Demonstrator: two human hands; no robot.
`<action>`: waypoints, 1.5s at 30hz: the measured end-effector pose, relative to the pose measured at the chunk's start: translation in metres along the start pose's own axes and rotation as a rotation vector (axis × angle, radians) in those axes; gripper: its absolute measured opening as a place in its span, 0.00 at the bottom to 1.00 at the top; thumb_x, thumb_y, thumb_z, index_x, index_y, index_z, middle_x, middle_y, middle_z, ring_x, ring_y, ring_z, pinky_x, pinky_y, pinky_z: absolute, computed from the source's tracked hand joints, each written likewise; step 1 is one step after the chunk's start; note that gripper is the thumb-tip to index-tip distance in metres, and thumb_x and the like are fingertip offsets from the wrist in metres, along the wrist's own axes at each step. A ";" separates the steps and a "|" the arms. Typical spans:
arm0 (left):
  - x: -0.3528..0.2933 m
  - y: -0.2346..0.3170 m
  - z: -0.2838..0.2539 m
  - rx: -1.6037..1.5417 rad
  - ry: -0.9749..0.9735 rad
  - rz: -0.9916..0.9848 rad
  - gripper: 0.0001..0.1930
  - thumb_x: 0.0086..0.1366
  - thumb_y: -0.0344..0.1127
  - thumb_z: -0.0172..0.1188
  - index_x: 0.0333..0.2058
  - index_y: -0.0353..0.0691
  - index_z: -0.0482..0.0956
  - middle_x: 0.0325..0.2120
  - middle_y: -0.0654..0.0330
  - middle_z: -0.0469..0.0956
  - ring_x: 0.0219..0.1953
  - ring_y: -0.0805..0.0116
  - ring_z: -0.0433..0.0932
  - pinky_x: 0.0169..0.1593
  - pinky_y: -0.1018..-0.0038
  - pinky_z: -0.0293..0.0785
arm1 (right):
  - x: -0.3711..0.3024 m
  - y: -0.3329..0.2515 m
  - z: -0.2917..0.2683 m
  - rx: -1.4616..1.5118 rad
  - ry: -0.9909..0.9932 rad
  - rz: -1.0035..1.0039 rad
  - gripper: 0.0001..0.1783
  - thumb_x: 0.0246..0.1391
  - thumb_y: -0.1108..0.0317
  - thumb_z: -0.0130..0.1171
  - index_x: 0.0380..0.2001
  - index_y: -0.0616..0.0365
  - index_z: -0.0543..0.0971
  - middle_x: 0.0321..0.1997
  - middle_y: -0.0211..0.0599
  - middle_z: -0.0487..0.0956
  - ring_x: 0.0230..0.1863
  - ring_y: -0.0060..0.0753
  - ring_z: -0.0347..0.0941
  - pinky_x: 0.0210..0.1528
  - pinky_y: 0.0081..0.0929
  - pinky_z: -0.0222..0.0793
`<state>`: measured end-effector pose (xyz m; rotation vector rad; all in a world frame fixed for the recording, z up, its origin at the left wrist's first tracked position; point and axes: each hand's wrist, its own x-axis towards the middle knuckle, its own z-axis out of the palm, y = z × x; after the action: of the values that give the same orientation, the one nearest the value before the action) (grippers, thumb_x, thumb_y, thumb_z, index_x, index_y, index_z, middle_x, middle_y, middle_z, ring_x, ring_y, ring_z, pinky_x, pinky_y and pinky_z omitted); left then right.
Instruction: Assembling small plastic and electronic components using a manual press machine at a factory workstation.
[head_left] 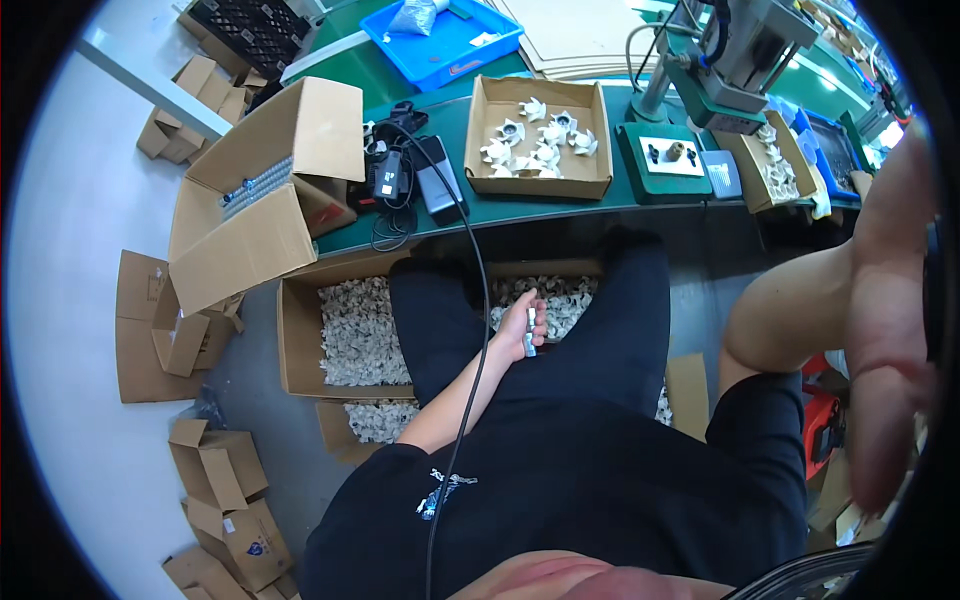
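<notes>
Clasping a small pale part (530, 334) near dial centre in curled left hand (513, 332).
Facing white impellers (547, 154) on the counter (350, 235) at twelve o'clock, with right hand (885, 390) held high at three; cannot tell how closed.

Presents as a workshop, or a small factory floor, for light assembly. Fitted with a long green worktop (540, 211) bearing a bench press (750, 60), with a pale fixture plate (690, 166) near its base. Stocked in quantity with like components: finned white parts (545, 157) in an open shallow carton (540, 188), ribbed grey lengths (258, 185) in a larger box (240, 245), and small pale parts (360, 340) heaped loose in an open floor carton (300, 345) below the front edge. Also equipped with a blue plastic tray (430, 52) and a black electrical unit (388, 175) among cables. Littered at the left, over grey floor (285, 430), with opened cardboard boxes (238, 465).
</notes>
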<state>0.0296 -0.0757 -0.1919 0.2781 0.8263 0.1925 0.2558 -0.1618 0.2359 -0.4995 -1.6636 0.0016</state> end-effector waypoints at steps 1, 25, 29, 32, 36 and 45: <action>0.001 0.001 0.008 -0.004 -0.020 0.010 0.20 0.66 0.59 0.51 0.27 0.49 0.70 0.12 0.69 0.65 0.11 0.75 0.62 0.13 0.78 0.55 | 0.006 0.008 -0.008 -0.004 -0.005 -0.018 0.35 0.51 0.46 0.61 0.58 0.52 0.69 0.58 0.48 0.66 0.51 0.42 0.66 0.45 0.45 0.61; -0.002 -0.003 0.006 0.067 0.017 -0.006 0.18 0.68 0.55 0.50 0.28 0.48 0.69 0.15 0.68 0.65 0.14 0.75 0.63 0.16 0.77 0.56 | -0.017 -0.024 -0.061 -0.233 0.178 -0.396 0.26 0.58 0.58 0.55 0.59 0.49 0.68 0.62 0.49 0.64 0.56 0.47 0.64 0.57 0.55 0.58; -0.006 -0.002 0.007 0.056 -0.021 -0.017 0.18 0.67 0.56 0.50 0.29 0.48 0.69 0.16 0.68 0.65 0.14 0.76 0.63 0.16 0.78 0.57 | -0.008 -0.006 -0.014 -0.272 0.183 -0.414 0.25 0.60 0.60 0.54 0.60 0.49 0.68 0.63 0.49 0.63 0.57 0.48 0.63 0.59 0.57 0.58; -0.006 -0.001 -0.002 0.053 -0.055 0.005 0.19 0.68 0.58 0.48 0.32 0.48 0.69 0.16 0.68 0.65 0.15 0.76 0.63 0.16 0.79 0.56 | -0.077 0.023 0.009 -0.240 0.220 -0.104 0.17 0.53 0.70 0.53 0.46 0.63 0.71 0.52 0.54 0.71 0.49 0.51 0.70 0.47 0.45 0.71; -0.025 -0.008 0.013 0.131 -0.125 0.043 0.23 0.69 0.62 0.43 0.35 0.47 0.70 0.16 0.67 0.64 0.15 0.77 0.62 0.16 0.80 0.56 | -0.205 0.052 0.110 -0.148 -0.092 0.908 0.10 0.49 0.75 0.63 0.36 0.63 0.80 0.35 0.41 0.78 0.36 0.36 0.76 0.40 0.29 0.71; -0.038 -0.008 0.039 0.434 0.027 0.141 0.31 0.69 0.68 0.34 0.39 0.45 0.70 0.15 0.67 0.62 0.13 0.77 0.61 0.14 0.81 0.57 | -0.325 0.076 0.122 -0.183 -0.635 0.956 0.18 0.52 0.68 0.62 0.46 0.61 0.77 0.39 0.46 0.77 0.40 0.44 0.74 0.43 0.35 0.71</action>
<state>0.0337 -0.1008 -0.1427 0.7444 0.8712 0.1467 0.1869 -0.1633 -0.1124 -1.5094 -1.8721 0.7818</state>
